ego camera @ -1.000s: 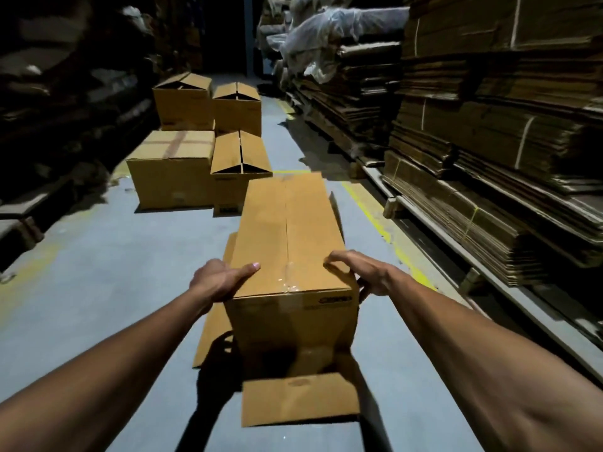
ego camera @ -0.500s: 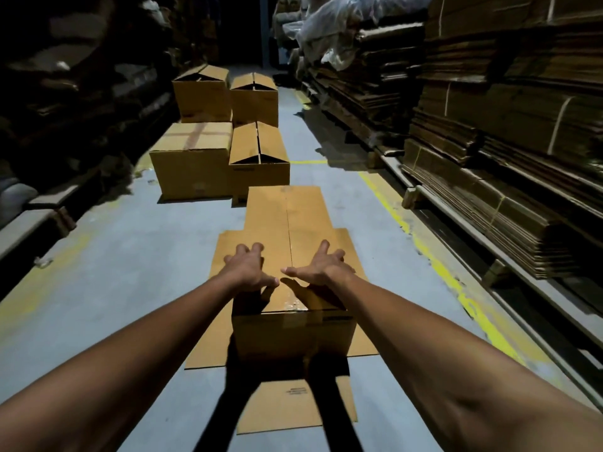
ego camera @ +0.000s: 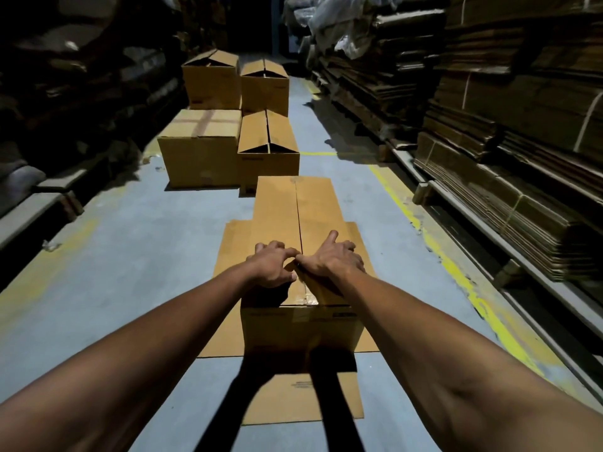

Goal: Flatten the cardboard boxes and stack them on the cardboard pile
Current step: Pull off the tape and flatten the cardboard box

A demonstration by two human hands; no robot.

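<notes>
The left hand [ego camera: 272, 268] and right hand [ego camera: 332, 258] have been brought together from the box's [ego camera: 295, 230] sides, fingers curled at its taped centre seam [ego camera: 298, 223], likely for opening.

Dim aisle, hard shadows, warped edges

The blue-grey floor [ego camera: 137, 243] bears flattened cardboard [ego camera: 235, 243] and four upright boxes [ego camera: 199, 158].

Dim aisle — grey floor [ego camera: 137, 243] w/ yellow line [ego camera: 434, 246] (worn), racks [ego camera: 489, 197] right.
</notes>
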